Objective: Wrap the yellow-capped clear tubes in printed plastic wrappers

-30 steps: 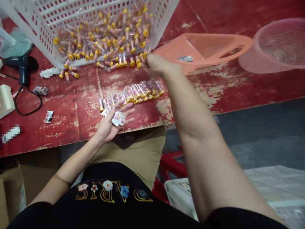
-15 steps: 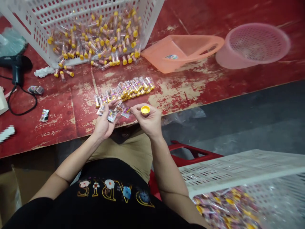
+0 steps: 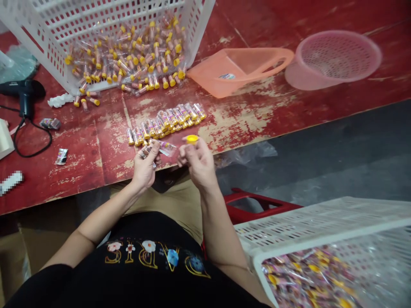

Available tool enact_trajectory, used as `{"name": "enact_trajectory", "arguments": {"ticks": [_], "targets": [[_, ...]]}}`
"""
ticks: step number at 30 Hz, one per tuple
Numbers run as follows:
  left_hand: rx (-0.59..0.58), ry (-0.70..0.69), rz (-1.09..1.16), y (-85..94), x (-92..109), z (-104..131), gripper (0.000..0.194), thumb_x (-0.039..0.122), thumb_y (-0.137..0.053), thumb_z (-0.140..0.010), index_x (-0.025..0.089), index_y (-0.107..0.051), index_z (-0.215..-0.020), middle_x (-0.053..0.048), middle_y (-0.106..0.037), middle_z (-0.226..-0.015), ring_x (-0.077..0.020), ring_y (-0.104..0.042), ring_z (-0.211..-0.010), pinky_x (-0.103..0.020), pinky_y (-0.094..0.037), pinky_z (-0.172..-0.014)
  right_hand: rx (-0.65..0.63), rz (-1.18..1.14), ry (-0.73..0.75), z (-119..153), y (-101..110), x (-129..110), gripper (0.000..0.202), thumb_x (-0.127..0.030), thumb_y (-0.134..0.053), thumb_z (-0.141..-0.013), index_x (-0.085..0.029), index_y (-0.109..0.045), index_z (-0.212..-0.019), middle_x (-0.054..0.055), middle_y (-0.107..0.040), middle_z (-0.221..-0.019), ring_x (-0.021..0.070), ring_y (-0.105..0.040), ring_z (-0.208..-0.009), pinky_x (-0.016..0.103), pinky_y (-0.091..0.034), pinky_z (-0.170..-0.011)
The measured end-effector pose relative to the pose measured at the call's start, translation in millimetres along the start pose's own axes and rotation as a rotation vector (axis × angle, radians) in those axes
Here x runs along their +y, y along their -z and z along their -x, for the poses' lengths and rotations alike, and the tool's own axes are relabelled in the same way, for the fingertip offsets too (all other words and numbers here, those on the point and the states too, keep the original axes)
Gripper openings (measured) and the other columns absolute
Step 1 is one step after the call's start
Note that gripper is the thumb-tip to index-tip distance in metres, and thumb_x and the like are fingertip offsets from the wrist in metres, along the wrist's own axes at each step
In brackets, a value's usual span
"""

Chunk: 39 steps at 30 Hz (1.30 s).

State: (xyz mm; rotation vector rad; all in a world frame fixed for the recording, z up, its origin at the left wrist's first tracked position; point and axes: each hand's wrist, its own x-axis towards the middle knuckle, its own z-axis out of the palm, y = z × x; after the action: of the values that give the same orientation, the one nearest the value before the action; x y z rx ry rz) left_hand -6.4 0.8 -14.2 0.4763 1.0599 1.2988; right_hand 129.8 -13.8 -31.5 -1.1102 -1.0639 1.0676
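My left hand (image 3: 145, 166) pinches several small printed plastic sleeves between thumb and fingers. One clear sleeve (image 3: 167, 148) sticks out from it to the right. Beside it, my right hand (image 3: 201, 164) is closed round something with a yellow cap (image 3: 192, 139) that shows above the fingers; whatever is below the cap is hidden. The right fingertips are just off the sleeve's end and slightly blurred. Just beyond both hands lie rows of clear, yellow-capped tubes in printed sleeves (image 3: 170, 119) on the worn red table (image 3: 244, 124).
A white crate (image 3: 201, 38) tipped toward me spills yellow-capped tubes (image 3: 141, 55). An orange scoop (image 3: 237, 68) and a pink basket (image 3: 298, 79) stand to the right. At left are a black heat gun or dryer (image 3: 25, 96) and its cord. Another white crate (image 3: 289, 224) with tubes is beside me.
My right hand has turned, so the yellow cap now shows from the side and higher up. The left hand has closed more round the sleeves, and one now points right.
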Motion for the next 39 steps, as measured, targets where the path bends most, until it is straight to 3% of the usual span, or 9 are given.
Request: {"name": "enact_trajectory", "arguments": {"ticks": [2, 4, 9, 13, 22, 26, 30, 35, 39], "targets": [[0.015, 0.066, 0.037, 1.6, 4.9, -1.3, 0.050, 0.042, -0.093, -0.055, 0.015, -0.054, -0.070, 0.008, -0.049, -0.061, -0.0019, -0.042, -0.049, -0.017, -0.032, -0.047, 0.067, 0.068, 0.081, 5.7, 6.0, -2.9, 0.037, -0.059, -0.053, -0.093, -0.024, -0.063, -0.100, 0.003, -0.063, -0.090, 0.0145, -0.062, -0.080, 0.029, -0.055, -0.077], [0.014, 0.110, 0.051, 3.5, 7.1, -1.5, 0.050, 0.040, -0.093, -0.055, 0.015, -0.053, -0.072, 0.008, -0.050, -0.061, -0.0017, -0.042, -0.050, -0.016, -0.032, -0.047, 0.127, 0.136, 0.149, 13.8, 9.5, -7.4, 0.035, -0.057, -0.052, -0.095, -0.025, -0.064, -0.106, 0.006, -0.063, -0.105, 0.0180, -0.063, -0.096, 0.032, -0.054, -0.087], [-0.023, 0.124, 0.065, 4.6, 4.1, 2.8, 0.047, 0.040, -0.092, -0.058, 0.014, -0.056, -0.074, 0.007, -0.051, -0.062, -0.0018, -0.044, -0.051, -0.016, -0.033, -0.048, 0.176, 0.007, 0.236, 30.2, 0.5, -19.4, 0.033, -0.051, -0.059, -0.093, -0.029, -0.055, -0.117, 0.006, -0.065, -0.104, 0.0186, -0.068, -0.091, 0.033, -0.057, -0.082], [-0.073, 0.138, 0.076, 3.1, 3.4, 6.4, 0.050, 0.044, -0.091, -0.058, 0.014, -0.052, -0.068, 0.007, -0.049, -0.060, -0.0019, -0.042, -0.051, -0.016, -0.033, -0.048, 0.220, -0.021, 0.280, 33.3, -9.5, -23.9, 0.034, -0.034, -0.068, -0.091, -0.030, -0.052, -0.120, 0.005, -0.070, -0.110, 0.0180, -0.071, -0.098, 0.035, -0.058, -0.090], [-0.111, 0.176, 0.110, 1.4, 4.2, 7.0, 0.049, 0.044, -0.089, -0.062, 0.015, -0.050, -0.068, 0.007, -0.050, -0.060, -0.0020, -0.045, -0.051, -0.016, -0.036, -0.049, 0.293, -0.019, 0.442, 44.8, -9.6, -9.4, 0.044, -0.012, -0.080, -0.077, -0.031, -0.062, -0.113, 0.001, -0.074, -0.110, 0.0206, -0.073, -0.103, 0.037, -0.064, -0.085], [-0.110, 0.167, 0.061, 1.6, 3.8, 7.3, 0.047, 0.047, -0.087, -0.064, 0.015, -0.053, -0.070, 0.006, -0.054, -0.060, -0.0037, -0.050, -0.052, -0.016, -0.038, -0.049, 0.225, -0.011, 0.470, 49.3, -4.2, -9.9, 0.038, -0.017, -0.077, -0.082, -0.031, -0.065, -0.115, 0.003, -0.074, -0.115, 0.0224, -0.072, -0.105, 0.037, -0.066, -0.078], [-0.110, 0.179, 0.040, 0.1, 8.2, 10.7, 0.047, 0.049, -0.086, -0.065, 0.015, -0.060, -0.084, -0.001, -0.069, -0.076, -0.0076, -0.060, -0.060, -0.017, -0.042, -0.049, 0.096, 0.051, 0.417, 54.5, 3.7, -16.3, 0.026, -0.021, -0.056, -0.097, -0.028, -0.068, -0.118, 0.007, -0.074, -0.118, 0.0245, -0.071, -0.110, 0.044, -0.062, -0.091], [-0.167, 0.161, 0.023, -2.4, 12.6, 16.2, 0.055, 0.048, -0.091, -0.057, 0.015, -0.061, -0.090, -0.006, -0.075, -0.088, -0.0134, -0.069, -0.068, -0.020, -0.052, -0.055, 0.038, 0.180, 0.395, 56.0, 10.1, -17.1, 0.035, -0.013, -0.062, -0.091, -0.031, -0.070, -0.121, 0.005, -0.071, -0.125, 0.0235, -0.071, -0.110, 0.043, -0.061, -0.094], [-0.158, 0.144, 0.009, -4.0, 12.3, 17.8, 0.059, 0.045, -0.089, -0.062, 0.018, -0.063, -0.108, -0.007, -0.076, -0.094, -0.0176, -0.073, -0.080, -0.021, -0.056, -0.059, 0.018, 0.255, 0.436, 54.5, 5.5, -14.2, 0.040, -0.016, -0.055, -0.094, -0.031, -0.065, -0.131, 0.006, -0.067, -0.134, 0.0265, -0.067, -0.120, 0.051, -0.055, -0.102]]}}
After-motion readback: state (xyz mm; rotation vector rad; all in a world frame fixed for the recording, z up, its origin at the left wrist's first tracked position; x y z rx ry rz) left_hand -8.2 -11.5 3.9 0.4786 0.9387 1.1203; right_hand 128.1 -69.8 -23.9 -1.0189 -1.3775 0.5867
